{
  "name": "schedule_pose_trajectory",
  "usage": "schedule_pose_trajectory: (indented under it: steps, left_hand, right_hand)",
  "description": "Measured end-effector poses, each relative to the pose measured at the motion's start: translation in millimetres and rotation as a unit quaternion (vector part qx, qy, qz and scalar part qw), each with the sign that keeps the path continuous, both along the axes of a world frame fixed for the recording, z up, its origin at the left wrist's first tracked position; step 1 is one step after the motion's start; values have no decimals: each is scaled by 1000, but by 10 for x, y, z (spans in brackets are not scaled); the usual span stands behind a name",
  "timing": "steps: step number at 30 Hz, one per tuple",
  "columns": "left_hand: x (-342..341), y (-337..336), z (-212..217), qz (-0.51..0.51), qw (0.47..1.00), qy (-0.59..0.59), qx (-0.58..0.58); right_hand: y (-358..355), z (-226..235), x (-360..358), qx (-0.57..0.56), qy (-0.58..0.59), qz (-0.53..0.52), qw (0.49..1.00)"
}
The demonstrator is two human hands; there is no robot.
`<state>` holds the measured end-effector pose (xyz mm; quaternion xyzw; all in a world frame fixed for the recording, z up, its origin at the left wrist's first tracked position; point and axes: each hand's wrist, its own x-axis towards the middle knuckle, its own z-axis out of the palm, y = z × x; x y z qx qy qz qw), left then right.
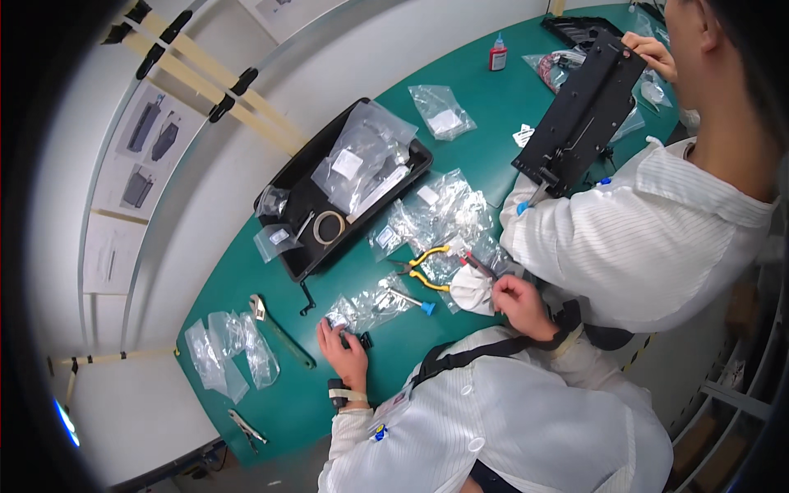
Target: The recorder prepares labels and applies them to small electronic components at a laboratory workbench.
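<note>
Green workbench (296, 390): black tray (306, 261) toward the far side.
White bundle (470, 292): near right, beside the right hand (523, 306); probably light and limp, best pinched at a fold.
Clear bag (374, 304): near middle, by the left hand (342, 352); likely slippery, so grip an edge.
Left hand: low over the bench, fingers slightly spread.
Right hand: fingers curled; cannot tell whether they pinch anything.

White, fine-striped coat (551, 427) at 5 o'clock from view centre, round white buttons (476, 444), black strap (460, 357) across it. Black wrist module (338, 393), beige band (357, 396): 7 o'clock. Black wristband (565, 319): 4. Blue-yellow tag (380, 432): 6.
</note>
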<state>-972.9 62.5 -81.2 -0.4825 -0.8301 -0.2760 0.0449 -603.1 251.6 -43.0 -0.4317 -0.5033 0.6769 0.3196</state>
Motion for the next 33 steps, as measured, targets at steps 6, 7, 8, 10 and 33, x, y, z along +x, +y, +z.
schedule_pose_trajectory:
  steps: [6,7,8,10,33]
  left_hand:
    - [-15,-68,-29,14,1000,23,-4]
    - [-10,-83,-36,12,1000,25,9]
    - [6,-98,-44,16,1000,24,8]
    - [0,-95,-49,17,999,36,9]
    - [270,-275,-99,154,966,-100,182]
  right_hand:
    - [14,-25,72,108,-95,-55,988]
    - [11,-25,101,141,-90,-64,984]
    - [-5,-25,135,174,-85,-74,978]
    - [-44,-58,180,158,-80,-77,981]
    - [-238,48,82,81,-20,-28,996]
